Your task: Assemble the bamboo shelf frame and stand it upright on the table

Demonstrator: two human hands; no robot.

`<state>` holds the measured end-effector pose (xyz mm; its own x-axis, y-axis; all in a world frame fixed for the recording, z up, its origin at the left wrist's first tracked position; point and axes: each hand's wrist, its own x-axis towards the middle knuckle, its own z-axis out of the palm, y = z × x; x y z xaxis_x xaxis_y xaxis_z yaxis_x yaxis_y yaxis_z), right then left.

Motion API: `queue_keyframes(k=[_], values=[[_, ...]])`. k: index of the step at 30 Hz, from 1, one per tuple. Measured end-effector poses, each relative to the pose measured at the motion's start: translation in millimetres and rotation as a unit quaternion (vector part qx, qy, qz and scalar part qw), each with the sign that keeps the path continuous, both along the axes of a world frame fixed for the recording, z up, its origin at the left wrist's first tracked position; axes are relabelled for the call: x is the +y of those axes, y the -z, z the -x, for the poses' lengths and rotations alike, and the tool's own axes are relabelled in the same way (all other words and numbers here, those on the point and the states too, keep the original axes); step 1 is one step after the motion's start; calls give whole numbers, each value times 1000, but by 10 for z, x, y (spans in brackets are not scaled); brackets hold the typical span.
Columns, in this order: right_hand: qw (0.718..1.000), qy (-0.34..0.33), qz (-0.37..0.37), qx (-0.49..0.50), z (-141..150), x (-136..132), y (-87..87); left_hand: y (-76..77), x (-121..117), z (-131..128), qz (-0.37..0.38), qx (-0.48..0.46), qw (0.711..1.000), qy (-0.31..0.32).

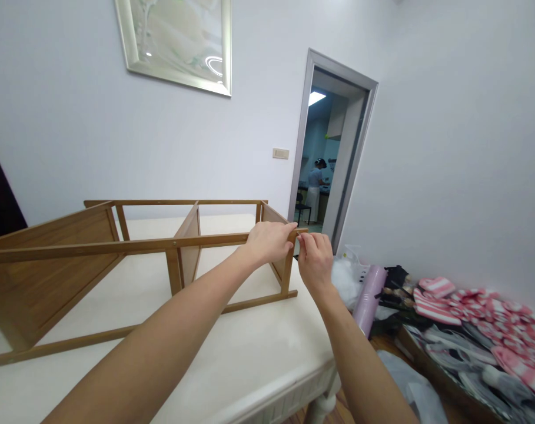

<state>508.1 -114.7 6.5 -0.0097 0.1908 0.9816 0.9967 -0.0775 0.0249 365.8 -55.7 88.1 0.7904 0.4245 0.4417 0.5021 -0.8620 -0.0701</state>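
Brown wooden shelf frame [117, 259] lies lengthwise leftward on the desk [258, 347]; left hand [269, 241] grips its right corner, right hand [315, 258] pinches beside it.

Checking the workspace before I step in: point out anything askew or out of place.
The wooden shelf frame lies on its side on the white table, both hands at its right end corner: left hand, right hand. Striped fabric items and a purple roll lie heaped beside it.
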Motion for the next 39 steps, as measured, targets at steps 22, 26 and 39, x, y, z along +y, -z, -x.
queue_keyframes(k=[22, 26, 39], values=[[939, -175, 290, -53, 1409, 458, 675, 1711, 66, 2309, -14, -93, 996, 11], [905, -150, 392, -69, 1759, 511, 875, 1698, 202, 2580, 46, -109, 990, -77], [846, -199, 494, -24, 1797, 457, 959, 1785, 293, 2545, 134, -21, 983, -121]])
